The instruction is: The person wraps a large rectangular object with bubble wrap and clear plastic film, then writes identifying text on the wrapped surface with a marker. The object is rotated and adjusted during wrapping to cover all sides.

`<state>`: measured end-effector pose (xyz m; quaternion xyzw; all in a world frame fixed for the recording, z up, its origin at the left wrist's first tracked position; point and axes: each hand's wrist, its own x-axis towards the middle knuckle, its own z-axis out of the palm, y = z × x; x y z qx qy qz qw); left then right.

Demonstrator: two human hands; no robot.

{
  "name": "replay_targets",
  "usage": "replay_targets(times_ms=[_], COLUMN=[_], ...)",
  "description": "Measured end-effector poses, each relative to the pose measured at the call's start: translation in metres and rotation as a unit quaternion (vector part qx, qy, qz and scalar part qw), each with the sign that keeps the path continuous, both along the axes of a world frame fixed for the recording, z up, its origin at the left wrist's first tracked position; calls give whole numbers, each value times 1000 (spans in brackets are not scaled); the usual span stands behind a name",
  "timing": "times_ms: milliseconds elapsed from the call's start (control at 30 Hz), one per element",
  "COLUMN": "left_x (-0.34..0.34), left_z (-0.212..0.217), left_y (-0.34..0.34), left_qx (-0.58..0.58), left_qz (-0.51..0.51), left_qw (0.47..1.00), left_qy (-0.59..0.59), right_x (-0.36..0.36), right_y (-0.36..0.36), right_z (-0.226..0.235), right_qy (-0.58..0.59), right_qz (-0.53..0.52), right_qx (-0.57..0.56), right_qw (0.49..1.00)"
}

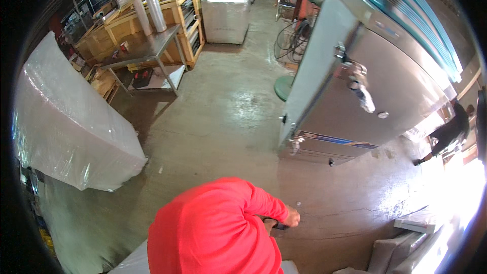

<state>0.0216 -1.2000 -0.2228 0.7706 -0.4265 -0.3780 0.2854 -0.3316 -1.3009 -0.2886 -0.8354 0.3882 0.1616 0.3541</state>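
Observation:
Neither my left hand nor my right hand shows in the head view. Close in front, a person in a red long-sleeved top (pixel 208 228) bends low with their back toward me. Their head is hidden. That person's right hand (pixel 291 216) reaches out low to the right, fingers seemingly curled; whether it holds anything is too small to tell. Beside it is a dark strap-like item (pixel 276 223), partly under the arm. Ahead on the right stands a tall stainless steel cabinet (pixel 350 106) with latches, a blue stripe and small feet. Clear wrap hangs from one latch (pixel 361 91).
A plastic-wrapped unit (pixel 76 127) leans in at the left. Behind it are a steel table (pixel 139 45) with film rolls (pixel 156 12) and a wooden crate (pixel 190 20). A wrapped box (pixel 225 18) stands farther back. Cables (pixel 294 40) hang near the cabinet; a person (pixel 451 127) walks at right.

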Motion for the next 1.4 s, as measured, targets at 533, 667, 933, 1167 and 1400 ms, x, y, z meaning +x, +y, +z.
replay_targets(times_ms=[533, 667, 933, 1167, 1400], left_x=[208, 281, 541, 718, 801], left_z=[-125, -169, -83, -25, -52], left_y=[-165, -273, -656, -901, -860], left_qx=[315, 338, 151, -14, 160], left_qz=[304, 161, 215, 253, 267], left_qw=[885, 924, 962, 966, 941], left_qy=[158, 80, 73, 50, 132], right_x=[224, 271, 367, 599, 847], right_y=[-613, -674, -678, -864, -1174], right_z=[45, 8, -54, -57, -51], right_qy=[-259, -213, 87, 60, 143], right_qz=[-367, -329, -281, -223, 122], right_qx=[-90, -201, 49, 71, -110], right_qw=[889, 898, 955, 970, 976])
